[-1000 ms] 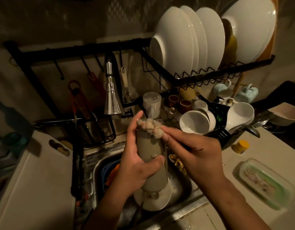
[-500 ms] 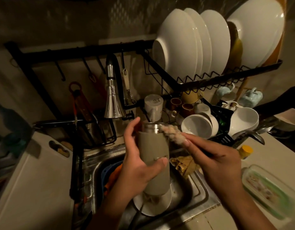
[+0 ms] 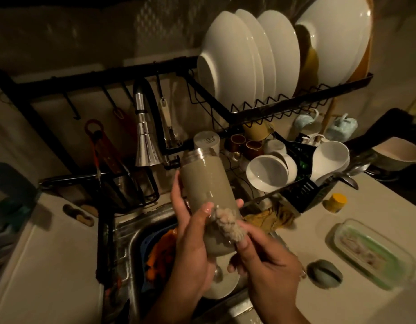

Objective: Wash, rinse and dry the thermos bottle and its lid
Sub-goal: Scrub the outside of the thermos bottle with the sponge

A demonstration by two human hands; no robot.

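Your left grip [image 3: 193, 244] wraps the bottle [image 3: 207, 195], tilted over the sink [image 3: 132, 232]. Your right grip [image 3: 267, 265] pinches a scrubber [image 3: 228, 224] against its lower side. A plate [image 3: 222, 286] lies below; to the right, a lid [image 3: 323, 273] rests on the surface [image 3: 284, 298].

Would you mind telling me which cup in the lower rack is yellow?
The yellow mug at the rack's back, just under the plate shelf; the two small cups before it are brown.

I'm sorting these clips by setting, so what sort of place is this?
Most likely a home kitchen, at the sink. A pull-down faucet hangs over it, white plates stand in a black dish rack, and cups and bowls dry below.
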